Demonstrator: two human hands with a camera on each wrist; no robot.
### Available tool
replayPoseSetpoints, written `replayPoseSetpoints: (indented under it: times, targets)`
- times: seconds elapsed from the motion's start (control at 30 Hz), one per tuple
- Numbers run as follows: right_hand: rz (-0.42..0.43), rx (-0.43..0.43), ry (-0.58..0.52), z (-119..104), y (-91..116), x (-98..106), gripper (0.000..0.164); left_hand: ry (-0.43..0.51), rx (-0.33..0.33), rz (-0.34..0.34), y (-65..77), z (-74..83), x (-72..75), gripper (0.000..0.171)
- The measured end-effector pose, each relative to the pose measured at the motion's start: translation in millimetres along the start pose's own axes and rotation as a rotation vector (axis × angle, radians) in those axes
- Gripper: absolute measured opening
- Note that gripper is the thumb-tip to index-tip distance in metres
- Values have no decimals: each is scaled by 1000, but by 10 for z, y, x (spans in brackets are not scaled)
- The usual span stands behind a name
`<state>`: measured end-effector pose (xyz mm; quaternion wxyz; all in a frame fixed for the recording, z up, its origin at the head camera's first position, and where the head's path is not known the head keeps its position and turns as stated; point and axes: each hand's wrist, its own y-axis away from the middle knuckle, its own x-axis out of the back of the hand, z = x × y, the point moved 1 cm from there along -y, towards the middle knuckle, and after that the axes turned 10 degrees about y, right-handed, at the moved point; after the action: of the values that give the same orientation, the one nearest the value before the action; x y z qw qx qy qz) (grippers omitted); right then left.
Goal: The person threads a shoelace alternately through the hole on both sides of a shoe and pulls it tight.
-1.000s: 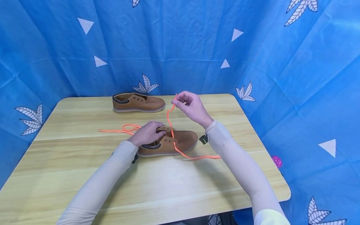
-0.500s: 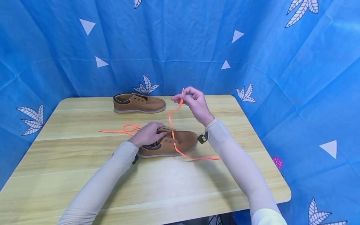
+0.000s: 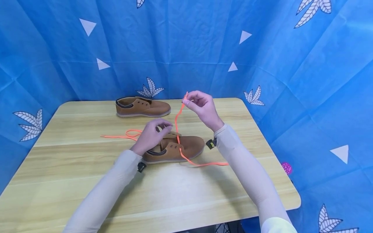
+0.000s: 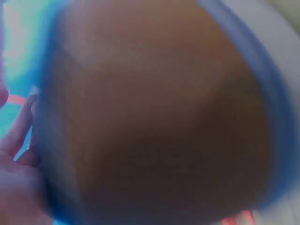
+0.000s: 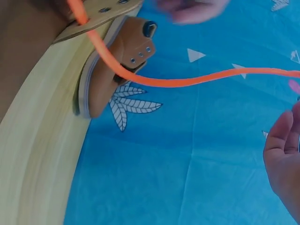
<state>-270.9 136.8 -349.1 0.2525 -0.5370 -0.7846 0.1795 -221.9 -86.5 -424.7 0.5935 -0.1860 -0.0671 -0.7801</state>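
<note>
A brown shoe (image 3: 192, 145) stands on the table, toe to the right, with an orange shoelace (image 3: 176, 121) through its front eyelets. Thumb and fingertips of my right hand (image 3: 205, 108) pinch one end of the lace, which runs up from the raised eyelet flap (image 5: 101, 18). My left hand (image 3: 148, 137) hovers over the shoe's opening, its fingers loosely bent and seemingly holding nothing. In the right wrist view that left hand (image 5: 199, 10) is a blur, apart from the flap. The left wrist view is mostly filled by the blurred brown shoe (image 4: 154, 108).
A second brown shoe (image 3: 158, 107), with no lace in its visible eyelets, stands at the back of the wooden table (image 3: 175, 200). The lace's other end trails right across the tabletop. Orange lace (image 3: 113, 136) also lies looped to the left. A blue curtain (image 3: 186, 42) hangs behind.
My left hand has let go of the eyelet flap and lifted slightly. My right hand, still pinching the lace end, has moved a little to the right and drawn the lace straighter.
</note>
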Motion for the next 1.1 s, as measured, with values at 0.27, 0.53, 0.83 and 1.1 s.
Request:
replayPoseSetpoints:
  times: [0.27,0.53,0.83,1.1]
  targets:
    - [-125,168,246,-76,270,-58,4,700,218,-136,26,263,-212,47]
    - [-419,354,526,-142,585,-208,12,807,283,-174,82,180,-237,32]
    - [-431,71,453,-21,580,-51,21,558,215,-159,213,217,-309,30]
    - [-853,-68,487,60,306,-25,24,390,205,-144,354,223,-380,36]
